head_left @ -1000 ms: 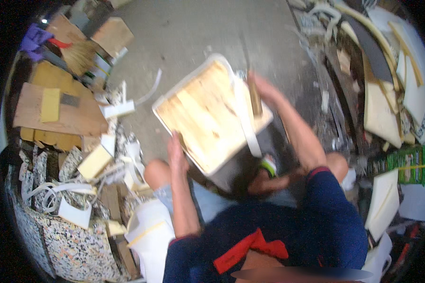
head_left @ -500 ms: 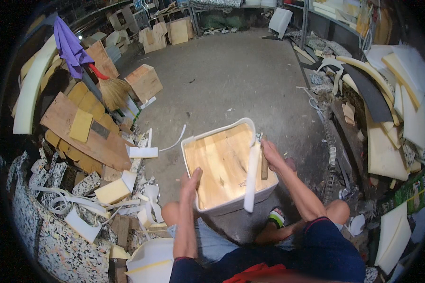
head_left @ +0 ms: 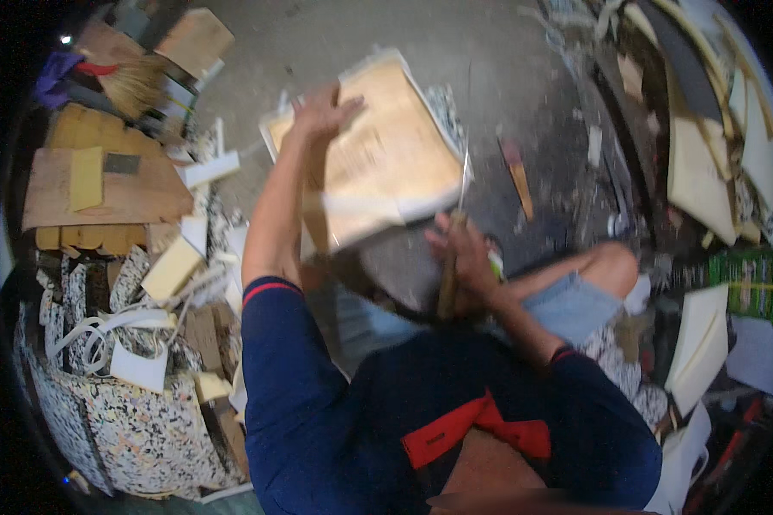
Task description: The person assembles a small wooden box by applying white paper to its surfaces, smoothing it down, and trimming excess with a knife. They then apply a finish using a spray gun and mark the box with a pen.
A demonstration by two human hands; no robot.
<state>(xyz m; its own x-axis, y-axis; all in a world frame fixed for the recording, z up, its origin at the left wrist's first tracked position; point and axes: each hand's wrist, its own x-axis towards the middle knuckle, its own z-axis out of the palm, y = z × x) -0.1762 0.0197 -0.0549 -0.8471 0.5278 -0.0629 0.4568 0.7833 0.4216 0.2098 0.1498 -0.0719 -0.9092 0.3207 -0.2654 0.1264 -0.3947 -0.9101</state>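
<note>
A square wooden panel [head_left: 395, 142] edged with white foam sits in front of me, turned at an angle. My left hand [head_left: 325, 113] lies on its far left part with the fingers spread. Close to its near right corner, my right hand [head_left: 465, 255] is closed round a wooden-handled knife [head_left: 447, 287]. The knife's thin blade points away from me along the panel's edge; motion blurs it. Speckled foam [head_left: 445, 112] shows at the panel's right side.
On the floor to the right lies a wooden-handled tool [head_left: 517, 182] with a dark end. Foam offcuts [head_left: 173, 266] and a speckled foam block [head_left: 146, 429] are heaped at left. Foam sheets [head_left: 696, 163] lean at right. A straw broom [head_left: 133, 86] stands far left.
My view has tipped downward. My left hand has moved from the panel's left edge onto its top. My right hand has left the panel's right side and now holds the knife. The panel has turned.
</note>
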